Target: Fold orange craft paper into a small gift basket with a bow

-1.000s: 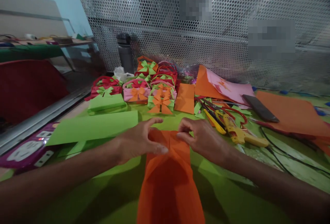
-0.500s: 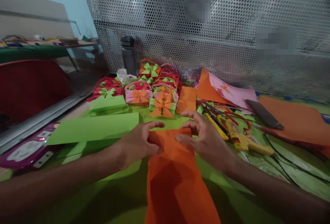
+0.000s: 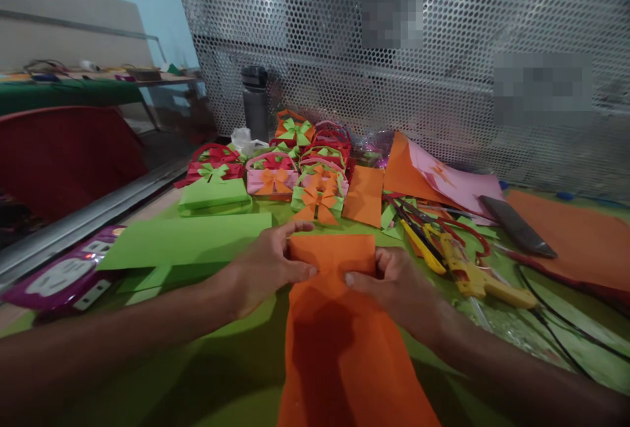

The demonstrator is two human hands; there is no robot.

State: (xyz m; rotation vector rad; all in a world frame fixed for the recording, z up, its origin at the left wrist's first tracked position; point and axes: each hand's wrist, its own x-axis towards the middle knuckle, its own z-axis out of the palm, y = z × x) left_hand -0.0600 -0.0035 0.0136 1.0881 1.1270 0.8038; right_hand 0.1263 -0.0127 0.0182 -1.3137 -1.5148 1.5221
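Observation:
A long orange paper sheet (image 3: 344, 348) runs from the bottom edge up to the middle of the view, its far end bent along a crease. My left hand (image 3: 270, 260) grips the left side of that far end, thumb on top and forefinger stretched along the upper corner. On the opposite side my right hand (image 3: 398, 279) pinches the edge, with its thumb on the paper and the other fingers curled behind. Beyond the sheet stand several small paper bags with bows, among them a green one with an orange bow (image 3: 319, 201).
Green paper sheets (image 3: 187, 240) and a purple power strip (image 3: 63, 279) lie left. To the right are a yellow glue gun (image 3: 475, 273), scissors, a cutter (image 3: 423, 246), a dark phone-like slab (image 3: 516, 225) and orange sheets. A bottle (image 3: 254, 105) stands before the perforated metal panel (image 3: 315, 33).
My right hand has moved from the top edge of the orange sheet down to its right side and closed on it. The far end now looks flatter and creased. The view has shifted slightly.

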